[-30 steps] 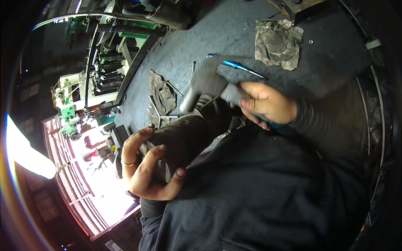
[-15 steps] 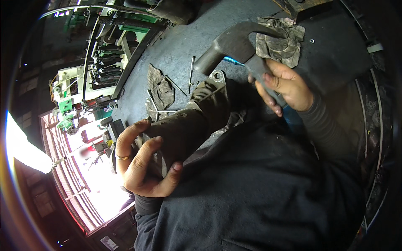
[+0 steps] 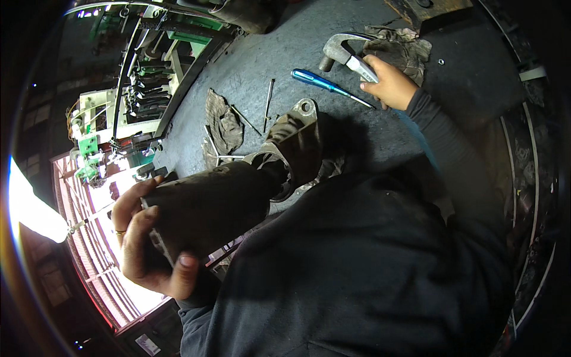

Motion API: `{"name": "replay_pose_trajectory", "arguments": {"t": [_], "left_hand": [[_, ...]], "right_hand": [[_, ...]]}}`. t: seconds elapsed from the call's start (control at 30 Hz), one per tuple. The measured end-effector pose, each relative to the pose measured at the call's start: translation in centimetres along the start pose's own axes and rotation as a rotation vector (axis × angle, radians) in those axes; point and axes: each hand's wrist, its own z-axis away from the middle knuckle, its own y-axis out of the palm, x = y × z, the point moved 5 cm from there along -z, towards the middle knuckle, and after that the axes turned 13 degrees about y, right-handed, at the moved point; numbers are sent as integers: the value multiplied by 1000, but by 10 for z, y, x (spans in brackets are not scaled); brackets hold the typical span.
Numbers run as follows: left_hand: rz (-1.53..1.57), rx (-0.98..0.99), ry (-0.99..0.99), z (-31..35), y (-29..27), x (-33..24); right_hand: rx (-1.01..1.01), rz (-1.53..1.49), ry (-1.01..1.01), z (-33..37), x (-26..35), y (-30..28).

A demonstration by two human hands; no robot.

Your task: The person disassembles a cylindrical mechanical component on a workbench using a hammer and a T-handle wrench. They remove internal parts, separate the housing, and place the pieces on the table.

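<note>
My left hand (image 3: 143, 238) is wrapped round the end of a dark metal cylinder (image 3: 208, 196), which looks like a starter motor body. Its inner end stands partly apart from a dirty cast end housing (image 3: 300, 140), with a round opening showing between them. The housing has an eyelet at its far tip and rests on the bench. Over at the far right, my right hand (image 3: 389, 83) grips a claw hammer (image 3: 342, 50) by the handle, its head above the bench beside a crumpled rag (image 3: 410, 56). A blue-handled screwdriver (image 3: 315, 79) lies just below the hammer.
On the grey bench top (image 3: 256, 65), long thin bolts (image 3: 268, 104) lie near a second dirty rag (image 3: 223, 122). A small nut (image 3: 441, 62) sits at the right. Beyond the left edge stands a rack of tools (image 3: 148, 89). A wooden block (image 3: 437, 12) is at the far right.
My left hand has drawn the cylinder left and toward me, opening a gap from the end housing. The hammer has moved away and down toward the bench, uncovering the screwdriver.
</note>
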Motion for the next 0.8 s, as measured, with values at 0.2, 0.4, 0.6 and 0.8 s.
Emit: {"name": "replay_pose_trajectory", "arguments": {"t": [0.2,0.4,0.6,0.8], "left_hand": [[13,-108,-23,-2,-24,9],[306,-435,-254,9,-56,46],[519,-855,-424,58,-105,104],[933,-1360,-568,162,-108,169]], "right_hand": [[-134,153,-82,-12,8,2],[-274,307,-349,-40,-10,-7],[-231,368,-236,-39,-3,-14],[-352,773,-314,-39,3,-13]]}}
